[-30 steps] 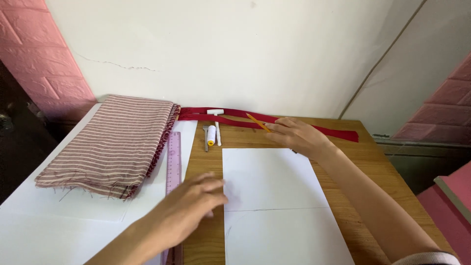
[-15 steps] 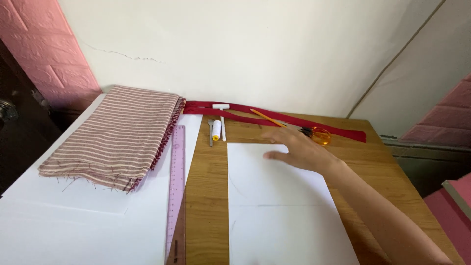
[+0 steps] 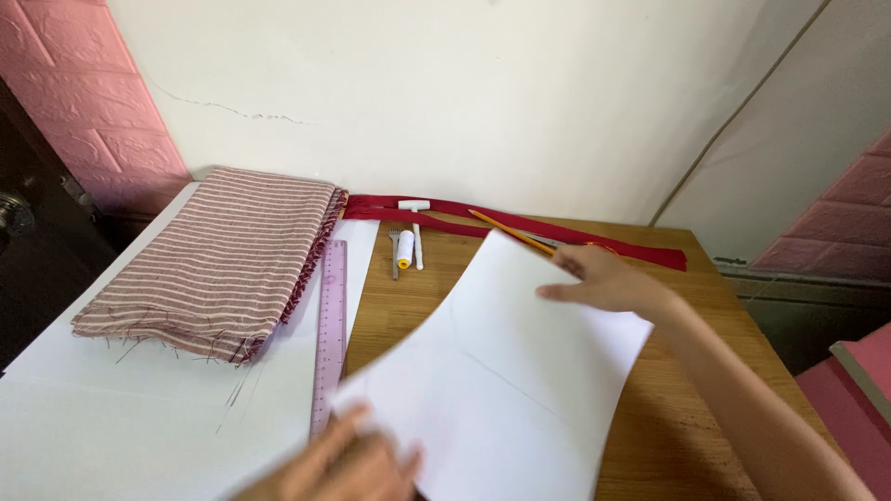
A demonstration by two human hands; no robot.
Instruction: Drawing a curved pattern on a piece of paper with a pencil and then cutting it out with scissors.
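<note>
- The white paper sheet (image 3: 510, 371) was held above the wooden table (image 3: 687, 427), in the centre-right of the view, lifted and bowed rather than flat
- Its long axis ran from about 7 o'clock, near the left hand, toward 1 o'clock, near the right hand; one corner pointed to 12 o'clock, close to the pencil (image 3: 510, 231)
- The right hand (image 3: 608, 278) gripped the sheet's upper edge at 2 o'clock, thumb on top and fingers closed narrow on the paper
- The left hand (image 3: 348, 464) was at 6 o'clock against the sheet's lower left corner; it was blurred, so whether it pinched the paper could not be told
- A faint straight line crossed the sheet's face
- A purple ruler (image 3: 329, 325) lay just left of the sheet, long axis 12 to 6 o'clock, resting on a second white sheet (image 3: 139, 417) that covered the left of the work surface
- Folded striped fabric (image 3: 223, 260) lay at 10 o'clock on that sheet, frayed edge toward the person
- A red zipper (image 3: 640, 250) ran along the far table edge beside the wall; a white thread spool (image 3: 405, 250) and a small white tool (image 3: 416, 227) lay just before it
- Bare wood showed to the right of the sheet, at 3 to 5 o'clock
- No container was in view
</note>
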